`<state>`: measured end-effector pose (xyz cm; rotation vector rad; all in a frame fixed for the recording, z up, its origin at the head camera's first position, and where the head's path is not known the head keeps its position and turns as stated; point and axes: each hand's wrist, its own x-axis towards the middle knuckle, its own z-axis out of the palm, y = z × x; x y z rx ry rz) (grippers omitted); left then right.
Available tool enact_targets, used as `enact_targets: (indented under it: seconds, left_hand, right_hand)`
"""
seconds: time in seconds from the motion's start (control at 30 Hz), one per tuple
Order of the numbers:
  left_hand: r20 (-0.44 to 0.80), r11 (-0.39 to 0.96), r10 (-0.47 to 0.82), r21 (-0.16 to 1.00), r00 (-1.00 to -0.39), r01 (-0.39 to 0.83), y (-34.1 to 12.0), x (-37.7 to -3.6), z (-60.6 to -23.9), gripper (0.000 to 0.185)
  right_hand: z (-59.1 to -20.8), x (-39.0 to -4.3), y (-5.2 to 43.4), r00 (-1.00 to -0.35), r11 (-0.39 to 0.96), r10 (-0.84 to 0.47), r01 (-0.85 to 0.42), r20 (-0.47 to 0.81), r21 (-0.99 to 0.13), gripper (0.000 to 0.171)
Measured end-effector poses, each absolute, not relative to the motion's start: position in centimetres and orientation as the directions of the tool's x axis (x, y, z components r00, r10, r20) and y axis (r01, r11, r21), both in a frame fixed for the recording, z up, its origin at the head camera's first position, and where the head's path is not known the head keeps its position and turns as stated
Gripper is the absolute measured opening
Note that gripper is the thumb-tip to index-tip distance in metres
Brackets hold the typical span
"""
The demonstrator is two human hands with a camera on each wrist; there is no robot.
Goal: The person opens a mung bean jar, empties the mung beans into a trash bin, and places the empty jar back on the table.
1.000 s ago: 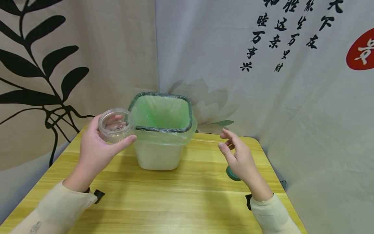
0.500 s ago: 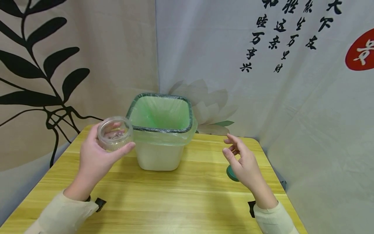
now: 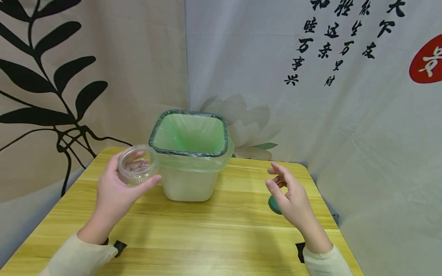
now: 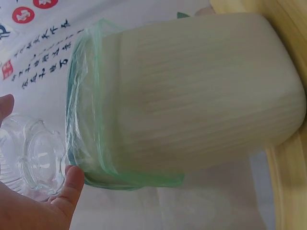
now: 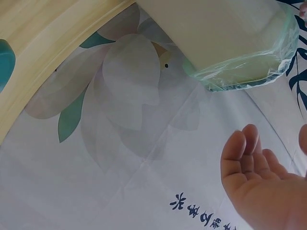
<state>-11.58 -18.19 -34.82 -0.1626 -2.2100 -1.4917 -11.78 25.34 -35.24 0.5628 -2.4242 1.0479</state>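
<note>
My left hand [image 3: 119,191] grips a clear, round jar [image 3: 138,177] with no lid on it, its mouth tilted toward the head camera. Fingers go behind the jar and the thumb lies along its near side. In the left wrist view the ribbed clear jar [image 4: 41,163] is beside the bin's bagged rim. My right hand [image 3: 293,203] is in the air with loosely bent fingers and nothing in them. Under and behind it a green lid [image 3: 274,206] lies on the table, partly covered by the hand. The right wrist view shows the right hand [image 5: 261,184] holding nothing.
A white bin [image 3: 190,186] lined with a green bag [image 3: 191,132] stands at the table's back, just right of the jar. The wooden table [image 3: 207,237] ends at cloth hangings [image 3: 241,50] printed with leaves, a flower and characters.
My left hand has come down a little with the jar, away from the bin's rim. The right hand has shifted slightly right and nearer to me, still holding nothing.
</note>
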Motion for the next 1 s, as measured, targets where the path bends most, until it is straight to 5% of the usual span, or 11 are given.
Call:
enact_targets:
  seconds: [1.0]
  left_hand:
    - [0.35,0.349,-0.121,0.891,-0.929,0.29,-16.5,-10.4,-40.1,0.085]
  right_hand:
    - [-38.0,-9.3,25.6,-0.837,0.58,-0.113,-0.494,0.536,-0.648,0.052]
